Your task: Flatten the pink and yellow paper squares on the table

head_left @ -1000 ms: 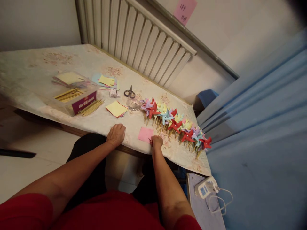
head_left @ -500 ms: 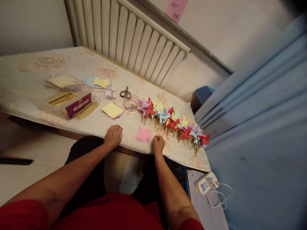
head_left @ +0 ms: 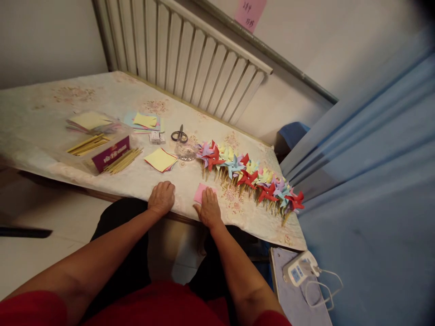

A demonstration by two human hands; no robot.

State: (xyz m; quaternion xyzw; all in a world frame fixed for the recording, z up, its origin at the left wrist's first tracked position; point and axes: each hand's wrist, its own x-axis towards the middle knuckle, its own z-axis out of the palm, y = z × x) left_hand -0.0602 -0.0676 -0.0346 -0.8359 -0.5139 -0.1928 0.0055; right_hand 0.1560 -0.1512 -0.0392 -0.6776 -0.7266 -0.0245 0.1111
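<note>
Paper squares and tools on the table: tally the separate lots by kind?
Pink paper square, under the right hand: 1
Yellow-topped paper stacks: 3
Metal scissors: 1
Wooden stick bundles: 2
Total: 7

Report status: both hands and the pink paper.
Left hand fisted at table edge, holding nothing visible. Right hand flat on pink paper square. Pinwheel row lies just beyond, apart.

Scissors (head_left: 179, 136), pinwheel row (head_left: 249, 174), sticks (head_left: 123, 160), radiator (head_left: 190, 54).
</note>
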